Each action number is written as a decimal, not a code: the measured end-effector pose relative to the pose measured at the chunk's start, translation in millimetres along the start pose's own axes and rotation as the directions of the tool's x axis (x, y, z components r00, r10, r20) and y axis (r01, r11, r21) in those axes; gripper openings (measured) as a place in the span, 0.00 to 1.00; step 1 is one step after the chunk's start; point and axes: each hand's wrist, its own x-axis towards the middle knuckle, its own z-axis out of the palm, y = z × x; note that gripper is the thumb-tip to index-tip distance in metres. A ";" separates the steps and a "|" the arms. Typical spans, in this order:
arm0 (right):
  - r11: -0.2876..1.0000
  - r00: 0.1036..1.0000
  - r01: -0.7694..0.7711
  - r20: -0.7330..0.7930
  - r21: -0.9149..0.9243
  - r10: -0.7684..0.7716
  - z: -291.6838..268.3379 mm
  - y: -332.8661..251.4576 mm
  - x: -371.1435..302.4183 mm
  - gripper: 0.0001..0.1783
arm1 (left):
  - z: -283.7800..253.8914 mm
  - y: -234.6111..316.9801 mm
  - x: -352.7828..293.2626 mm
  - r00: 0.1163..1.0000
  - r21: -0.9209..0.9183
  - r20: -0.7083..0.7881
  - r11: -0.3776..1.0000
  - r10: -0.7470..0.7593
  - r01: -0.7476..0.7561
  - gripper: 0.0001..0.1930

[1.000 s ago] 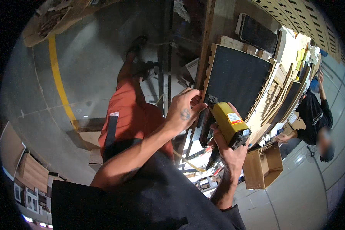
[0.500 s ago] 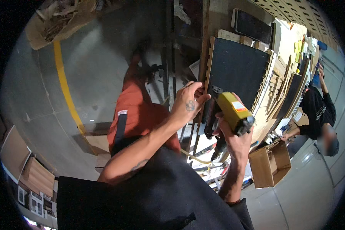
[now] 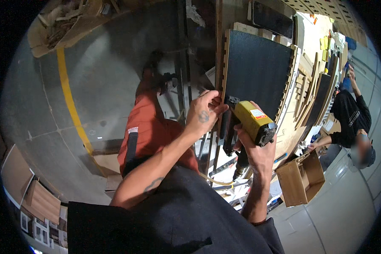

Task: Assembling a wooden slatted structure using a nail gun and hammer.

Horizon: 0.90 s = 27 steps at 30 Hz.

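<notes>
A yellow and black nail gun is in my right hand, which wraps round its handle from below. Its black nose rests by the near left corner of a black board with notched pale wooden edges. Just left of that corner is my left hand, its fingers curled and pinched against the board's edge. What sits between those fingertips is hidden. A thin yellowish hose runs toward the black fitting below the gun.
Thin wooden strips lie on the workbench right of the board. A smaller black panel is beyond it. An open cardboard box stands at the right, beside a co-worker in black. Wood scraps fill a container at far left.
The view has shifted slightly, so the board appears a little higher and further left. Both hands keep about the same place at its corner, the nail gun still held.
</notes>
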 end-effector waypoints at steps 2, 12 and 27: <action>1.000 1.000 -0.015 0.006 -0.009 0.016 -0.3 -1.6 -0.6 0.35 | -0.7 0.7 -0.4 1.000 0.079 0.021 0.997 0.006 -0.008 0.19; 0.999 1.000 -0.008 -0.002 -0.049 0.008 3.1 3.2 -0.4 0.35 | 1.9 -6.4 -2.9 0.991 0.036 -0.034 0.991 0.126 -0.125 0.19; 0.998 1.000 0.003 -0.019 -0.060 -0.004 -2.9 30.1 -26.6 0.37 | -3.6 1.2 -24.8 0.993 0.146 0.103 0.988 -0.061 0.046 0.16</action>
